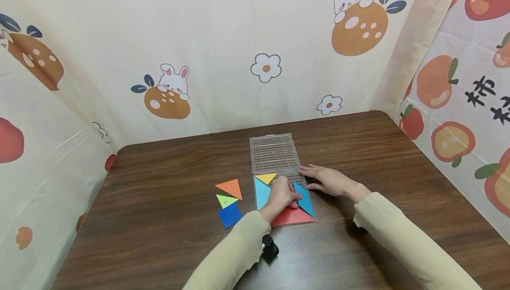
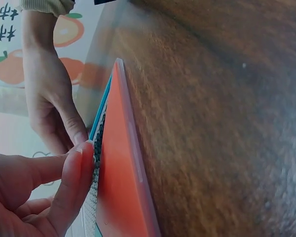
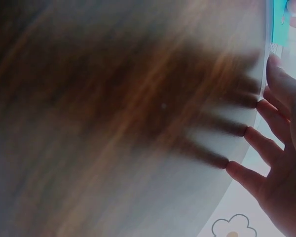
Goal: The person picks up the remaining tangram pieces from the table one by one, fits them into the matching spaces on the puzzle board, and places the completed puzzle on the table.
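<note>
Pinch grip: left hand (image 1: 281,195) on teal piece (image 1: 305,202), at right side of open plastic box (image 1: 275,153). Right hand (image 1: 330,181) spread, fingertips (image 3: 232,167) on table (image 1: 175,179) just beside box. Orange triangle (image 1: 233,187) lies left of box, apart.

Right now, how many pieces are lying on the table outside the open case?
3, all left of the case: the orange triangle at the back, the green triangle in the middle, the blue square in front. The arms could hide others.

Textured plastic case (image 1: 274,152), smooth wood-grain table (image 1: 167,192)
</note>
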Tool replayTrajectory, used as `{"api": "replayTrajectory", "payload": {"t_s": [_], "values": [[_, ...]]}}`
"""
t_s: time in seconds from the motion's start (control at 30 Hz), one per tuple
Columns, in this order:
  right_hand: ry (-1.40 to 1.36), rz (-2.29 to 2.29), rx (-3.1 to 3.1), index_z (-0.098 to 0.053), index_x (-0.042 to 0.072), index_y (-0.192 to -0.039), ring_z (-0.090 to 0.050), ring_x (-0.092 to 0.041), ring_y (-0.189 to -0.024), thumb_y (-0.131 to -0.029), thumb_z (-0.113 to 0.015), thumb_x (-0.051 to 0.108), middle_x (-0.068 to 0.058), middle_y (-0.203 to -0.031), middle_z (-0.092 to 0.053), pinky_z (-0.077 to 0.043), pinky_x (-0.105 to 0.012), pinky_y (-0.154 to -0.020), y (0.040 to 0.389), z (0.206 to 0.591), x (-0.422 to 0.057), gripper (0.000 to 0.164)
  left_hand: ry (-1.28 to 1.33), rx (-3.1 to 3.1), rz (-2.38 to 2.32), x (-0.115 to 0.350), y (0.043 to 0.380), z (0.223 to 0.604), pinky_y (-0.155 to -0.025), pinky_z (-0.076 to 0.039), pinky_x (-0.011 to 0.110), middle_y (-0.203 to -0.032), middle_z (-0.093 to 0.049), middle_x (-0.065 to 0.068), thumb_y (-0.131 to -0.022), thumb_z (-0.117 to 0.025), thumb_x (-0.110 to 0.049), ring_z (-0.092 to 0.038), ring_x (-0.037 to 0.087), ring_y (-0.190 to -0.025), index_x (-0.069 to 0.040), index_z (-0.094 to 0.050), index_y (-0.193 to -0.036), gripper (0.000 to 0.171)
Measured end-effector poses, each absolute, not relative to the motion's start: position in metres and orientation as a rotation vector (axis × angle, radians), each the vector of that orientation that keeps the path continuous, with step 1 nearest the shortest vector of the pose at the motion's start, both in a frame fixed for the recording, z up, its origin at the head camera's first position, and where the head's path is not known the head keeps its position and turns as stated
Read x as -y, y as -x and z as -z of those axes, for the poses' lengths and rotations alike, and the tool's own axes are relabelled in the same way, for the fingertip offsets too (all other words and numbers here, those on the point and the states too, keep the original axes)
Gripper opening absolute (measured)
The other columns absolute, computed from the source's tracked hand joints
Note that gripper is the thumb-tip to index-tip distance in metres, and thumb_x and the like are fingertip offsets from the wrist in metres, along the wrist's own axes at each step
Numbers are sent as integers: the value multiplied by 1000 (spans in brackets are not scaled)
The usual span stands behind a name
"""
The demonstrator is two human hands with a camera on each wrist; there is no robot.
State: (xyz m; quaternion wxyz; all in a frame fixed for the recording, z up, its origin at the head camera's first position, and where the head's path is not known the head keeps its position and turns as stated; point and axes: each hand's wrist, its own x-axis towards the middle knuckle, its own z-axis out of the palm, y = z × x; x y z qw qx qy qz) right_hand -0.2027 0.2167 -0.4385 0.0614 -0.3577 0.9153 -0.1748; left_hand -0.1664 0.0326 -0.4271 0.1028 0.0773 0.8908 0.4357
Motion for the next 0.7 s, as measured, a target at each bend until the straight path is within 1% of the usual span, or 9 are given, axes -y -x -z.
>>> {"api": "replayTrajectory", "payload": {"t_s": [0.1, 0.17, 0.27, 0.37, 0.47, 0.57, 0.7], "values": [[1074, 529, -2766, -46, 2, -128, -34, -36, -122, -86, -58, 24, -14, -134, -40, -34, -49, -92, 202, 438, -217, 49, -230, -2614, -1292, -33, 165, 428, -39, -43, 19, -40, -54, 6, -68, -75, -5, -56, 14, -37, -1, -59, -52, 23], [1073, 530, -2764, -45, 2, -128, -34, -36, -122, -86, -58, 25, -14, -134, -40, -34, -49, -92, 202, 438, -216, 49, -238, -2622, -1281, -34, 165, 429, -40, -43, 18, -41, -54, 7, -69, -75, -5, -55, 14, -36, -1, -60, -53, 22], [1079, 531, -2765, -46, 1, -128, -34, -37, -122, -86, -58, 24, -15, -133, -40, -34, -49, -92, 202, 438, -216, 49, -255, -2648, -1255, -35, 164, 429, -40, -43, 17, -39, -52, 4, -69, -74, -5, -54, 13, -35, -2, -61, -54, 21], [1083, 531, -2769, -46, 1, -128, -35, -37, -121, -86, -58, 24, -15, -133, -40, -35, -49, -91, 202, 439, -216, 49, -314, -2692, -1226, -35, 164, 429, -40, -42, 17, -41, -53, 2, -71, -73, -4, -53, 11, -35, -2, -61, -59, 17], [1085, 529, -2775, -46, 1, -128, -35, -37, -121, -86, -58, 24, -15, -133, -41, -35, -48, -91, 202, 438, -216, 49, -441, -2787, -1147, -33, 166, 430, -45, -42, 16, -51, -57, 1, -73, -70, -3, -52, 6, -41, -2, -63, -65, 11], [1084, 531, -2775, -46, 1, -128, -35, -37, -121, -86, -58, 23, -15, -133, -41, -35, -48, -91, 202, 438, -216, 48, -594, -2888, -1051, -31, 168, 430, -50, -41, 15, -63, -61, 1, -75, -66, -2, -53, 4, -52, -3, -67, -72, 4], [1084, 528, -2774, -46, 1, -128, -35, -37, -121, -86, -58, 23, -15, -133, -41, -35, -49, -91, 202, 438, -216, 48, -747, -2904, -986, -28, 168, 429, -56, -44, 15, -74, -65, 3, -78, -63, -3, -58, 7, -65, -3, -69, -82, 7]]}}
